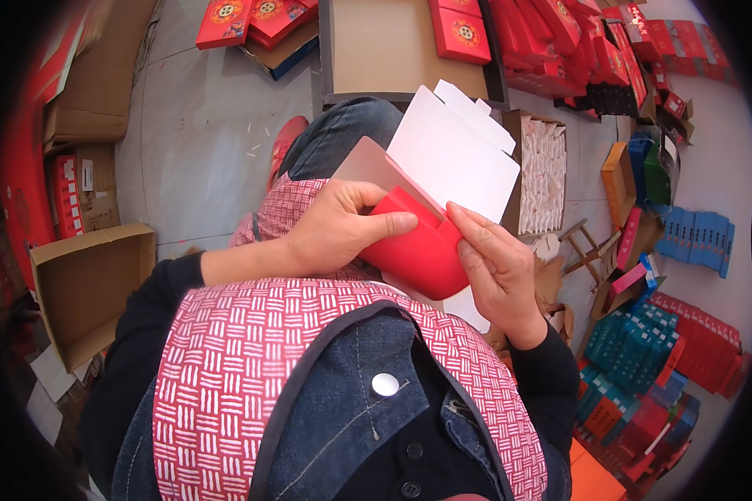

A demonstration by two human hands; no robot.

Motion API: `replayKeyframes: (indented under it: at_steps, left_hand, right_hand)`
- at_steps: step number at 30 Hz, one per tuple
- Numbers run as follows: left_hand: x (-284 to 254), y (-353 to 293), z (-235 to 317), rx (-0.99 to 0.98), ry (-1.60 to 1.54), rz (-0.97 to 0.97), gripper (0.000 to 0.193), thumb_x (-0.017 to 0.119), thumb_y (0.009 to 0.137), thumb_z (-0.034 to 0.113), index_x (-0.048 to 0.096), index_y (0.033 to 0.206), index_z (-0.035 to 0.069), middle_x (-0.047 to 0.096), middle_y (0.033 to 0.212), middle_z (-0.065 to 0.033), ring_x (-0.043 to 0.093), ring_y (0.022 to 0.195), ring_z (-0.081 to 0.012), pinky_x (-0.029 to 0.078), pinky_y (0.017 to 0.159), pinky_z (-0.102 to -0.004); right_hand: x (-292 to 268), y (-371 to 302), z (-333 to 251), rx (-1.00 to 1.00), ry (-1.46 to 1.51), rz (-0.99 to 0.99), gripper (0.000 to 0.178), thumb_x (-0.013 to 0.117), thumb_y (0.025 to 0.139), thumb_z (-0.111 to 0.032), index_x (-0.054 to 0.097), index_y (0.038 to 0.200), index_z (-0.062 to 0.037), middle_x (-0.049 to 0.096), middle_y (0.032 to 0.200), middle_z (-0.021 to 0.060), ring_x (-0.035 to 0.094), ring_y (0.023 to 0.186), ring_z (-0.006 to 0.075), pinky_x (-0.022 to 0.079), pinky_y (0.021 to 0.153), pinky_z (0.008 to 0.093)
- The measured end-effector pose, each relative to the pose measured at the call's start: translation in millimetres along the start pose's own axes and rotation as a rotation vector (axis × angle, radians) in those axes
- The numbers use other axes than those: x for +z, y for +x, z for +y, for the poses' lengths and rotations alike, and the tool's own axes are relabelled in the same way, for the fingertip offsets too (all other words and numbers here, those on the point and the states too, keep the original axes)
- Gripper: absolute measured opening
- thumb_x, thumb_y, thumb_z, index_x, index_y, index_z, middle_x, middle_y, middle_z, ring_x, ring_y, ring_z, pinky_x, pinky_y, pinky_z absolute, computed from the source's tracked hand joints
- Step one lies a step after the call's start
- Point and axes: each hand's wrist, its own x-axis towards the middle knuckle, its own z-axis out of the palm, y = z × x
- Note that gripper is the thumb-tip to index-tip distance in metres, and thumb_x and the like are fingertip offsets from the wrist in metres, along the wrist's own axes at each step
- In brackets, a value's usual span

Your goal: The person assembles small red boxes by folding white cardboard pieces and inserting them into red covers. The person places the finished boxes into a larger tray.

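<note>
A partly folded red cardboard box (415,255) is held above my lap, its red outside bent into a curve toward me. Its white inner panel (455,159) stands spread out on the far side, with cut flaps along the top edge. My left hand (334,224) grips the box's left side, thumb on the red face and fingers behind. On the right, my right hand (500,267) pinches the red edge near a folded corner between thumb and fingertips. The fingers behind the card are hidden.
Ahead stands a dark-rimmed tray (376,42) with finished red boxes (464,35) in it. An open carton (543,171) of white folded pieces is at the right. Stacked red boxes (551,42) and teal boxes (631,346) line the right side. An empty brown carton (92,288) sits left.
</note>
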Motion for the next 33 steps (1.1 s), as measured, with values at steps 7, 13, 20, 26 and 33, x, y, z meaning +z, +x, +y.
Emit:
replayKeyframes:
  at_steps: [7, 13, 20, 26, 33]
  left_hand:
    - [3.9, -2.9, 4.7, 0.079, 0.018, 0.019, 0.020, 0.067, 0.087, 0.013, 0.069, 0.097, -0.003, 0.069, 0.084, -0.0073, 0.062, 0.075, -0.0082, 0.051, 0.064, -0.0230]
    - [4.9, -2.3, 4.1, 0.071, 0.028, 0.023, 0.020, 0.067, 0.087, 0.013, 0.069, 0.096, -0.004, 0.069, 0.084, -0.0075, 0.061, 0.074, -0.0081, 0.052, 0.064, -0.0231]
    - [6.0, -4.6, 4.2, 0.065, -0.030, 0.047, 0.019, 0.066, 0.087, 0.012, 0.069, 0.097, -0.004, 0.069, 0.085, -0.0072, 0.061, 0.074, -0.0082, 0.051, 0.064, -0.0225]
    - [3.0, -4.0, 11.7, 0.038, -0.062, 0.036, 0.019, 0.067, 0.087, 0.012, 0.069, 0.097, -0.004, 0.069, 0.085, -0.0070, 0.062, 0.073, -0.0087, 0.051, 0.063, -0.0218]
    - [0.8, -4.3, 4.8, 0.042, -0.037, 0.009, 0.020, 0.067, 0.087, 0.014, 0.069, 0.097, -0.003, 0.069, 0.086, -0.0080, 0.061, 0.074, -0.0076, 0.051, 0.063, -0.0223]
  right_hand:
    - [1.5, 4.0, -5.6, -0.043, -0.088, 0.027, 0.036, 0.053, 0.085, 0.003, 0.061, 0.119, -0.0009, 0.063, 0.113, 0.0212, 0.067, 0.090, 0.0284, 0.051, 0.076, 0.0300]
    - [10.0, 4.1, -7.5, -0.038, -0.097, 0.070, 0.035, 0.055, 0.085, 0.002, 0.061, 0.119, -0.0003, 0.063, 0.113, 0.0209, 0.066, 0.092, 0.0301, 0.052, 0.077, 0.0322]
    - [3.2, 2.9, -10.1, -0.169, -0.236, -0.049, 0.040, 0.056, 0.084, 0.001, 0.057, 0.125, -0.0013, 0.061, 0.118, 0.0205, 0.064, 0.098, 0.0331, 0.051, 0.083, 0.0349]
    - [-20.5, 4.9, 0.9, -0.077, 0.199, -0.291, 0.046, 0.057, 0.083, 0.000, 0.053, 0.129, -0.0016, 0.050, 0.134, 0.0203, 0.056, 0.116, 0.0329, 0.046, 0.093, 0.0347]
    - [-21.8, 7.7, -2.4, -0.187, -0.070, -0.347, 0.048, 0.061, 0.082, -0.004, 0.053, 0.129, -0.0024, 0.051, 0.132, 0.0183, 0.059, 0.112, 0.0298, 0.048, 0.090, 0.0356]
